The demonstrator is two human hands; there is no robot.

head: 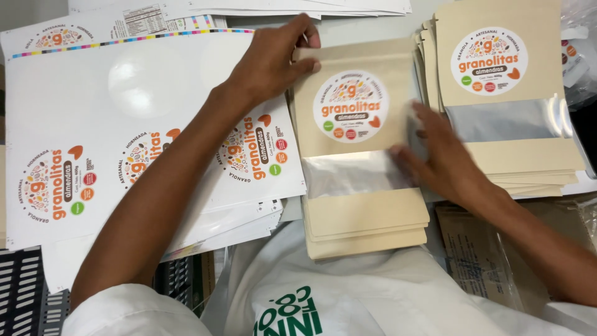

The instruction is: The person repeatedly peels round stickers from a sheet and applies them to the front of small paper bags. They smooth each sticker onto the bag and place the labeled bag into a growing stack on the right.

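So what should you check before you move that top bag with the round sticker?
1. Left hand on the top bag's upper corner: ok.
2. Right hand flat on its right edge: ok.
3. Round sticker looks flat and centred: ok.
4. Top bag square on the stack under it: not ok, slightly askew.
5. Sticker sheet has stickers left: ok.
6. Bag sealed: cannot tell.
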